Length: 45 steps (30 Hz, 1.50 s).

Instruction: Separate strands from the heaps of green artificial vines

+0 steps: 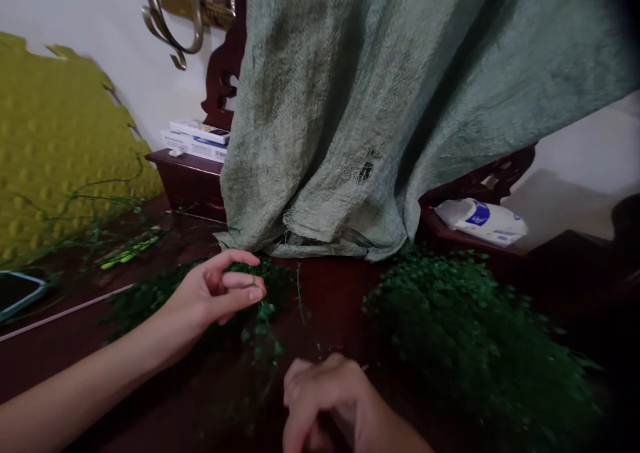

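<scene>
My left hand [220, 290] pinches a thin green leafy stem [267, 333] between thumb and fingertip. Its leaves dangle below the fingers, dim and blurred. Low in the middle, my right hand [333, 393] is curled with the knuckles up, and whatever it may hold is hidden beneath it. Behind the left wrist spreads a bunch of small-leaved greens [150, 300]. To the right lies a larger heap of the same greens [465, 340]. A single loose stem [300, 293] rests on the dark red tabletop [335, 286] between the two.
A grey-green woven cloth [345, 106] hangs down to the back of the table. Small boxes [195, 143] sit on a ledge at left, a tissue pack [485, 221] on one at right. Farther left are thin trailing stems [100, 196], a phone [20, 293] and a yellow foam mat [60, 133].
</scene>
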Each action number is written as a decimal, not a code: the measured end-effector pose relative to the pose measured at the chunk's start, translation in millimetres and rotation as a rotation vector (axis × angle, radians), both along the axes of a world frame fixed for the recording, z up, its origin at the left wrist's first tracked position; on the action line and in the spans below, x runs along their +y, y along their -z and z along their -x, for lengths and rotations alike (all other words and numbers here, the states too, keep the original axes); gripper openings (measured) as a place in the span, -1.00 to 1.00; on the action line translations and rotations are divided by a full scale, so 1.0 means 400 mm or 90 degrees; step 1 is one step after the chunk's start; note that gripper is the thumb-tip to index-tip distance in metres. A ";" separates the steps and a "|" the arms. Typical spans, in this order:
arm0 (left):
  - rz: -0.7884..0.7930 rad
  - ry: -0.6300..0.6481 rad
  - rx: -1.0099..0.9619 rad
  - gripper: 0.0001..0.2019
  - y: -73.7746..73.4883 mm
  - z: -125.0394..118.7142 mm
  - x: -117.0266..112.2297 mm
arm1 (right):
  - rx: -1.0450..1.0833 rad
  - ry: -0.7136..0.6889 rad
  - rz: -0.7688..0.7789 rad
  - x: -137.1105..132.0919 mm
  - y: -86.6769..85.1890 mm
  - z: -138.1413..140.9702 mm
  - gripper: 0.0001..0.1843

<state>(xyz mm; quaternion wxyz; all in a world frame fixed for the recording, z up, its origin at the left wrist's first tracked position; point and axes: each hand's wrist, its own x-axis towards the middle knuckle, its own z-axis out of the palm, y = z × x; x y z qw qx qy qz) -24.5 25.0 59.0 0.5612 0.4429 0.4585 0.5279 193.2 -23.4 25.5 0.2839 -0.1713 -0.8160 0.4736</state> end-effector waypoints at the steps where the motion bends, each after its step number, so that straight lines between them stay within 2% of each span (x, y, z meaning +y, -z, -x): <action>1: 0.010 0.018 -0.008 -0.60 0.003 -0.007 -0.007 | 0.037 0.030 0.037 0.004 -0.004 -0.005 -0.51; 7: 0.056 0.124 -0.111 -0.68 0.016 -0.016 -0.017 | 0.222 0.066 0.228 0.005 -0.042 -0.030 -0.59; 11: 0.081 0.171 -0.117 -0.71 0.016 -0.016 -0.021 | 0.324 0.117 0.397 0.015 -0.066 -0.035 -0.74; 14: 0.077 0.192 -0.111 -0.72 0.020 -0.023 -0.029 | 0.405 0.179 0.480 0.034 -0.079 -0.033 -0.81; 18: 0.064 0.198 -0.095 -0.75 0.030 -0.033 -0.036 | 0.365 0.372 0.544 0.059 -0.079 -0.024 -0.80; 22: 0.055 0.201 -0.076 -0.77 0.042 -0.040 -0.037 | 0.310 0.456 0.567 0.071 -0.065 -0.011 -0.83; 28: 0.077 0.199 -0.107 -0.78 0.050 -0.040 -0.037 | 0.149 0.525 0.422 0.074 -0.046 0.000 -0.81; 34: 0.098 0.217 -0.101 -0.81 0.046 -0.035 -0.040 | 0.072 0.503 0.305 0.071 -0.033 0.002 -0.81; 36: 0.103 0.222 -0.100 -0.83 0.046 -0.033 -0.042 | 0.066 0.507 0.224 0.072 -0.029 0.004 -0.85; 42: 0.111 0.224 -0.107 -0.85 0.049 -0.036 -0.043 | -0.041 0.582 -0.101 0.067 -0.023 0.012 -0.90; 45: 0.108 0.233 -0.107 -0.85 0.053 -0.036 -0.042 | -0.042 0.567 -0.201 0.063 -0.019 0.014 -0.80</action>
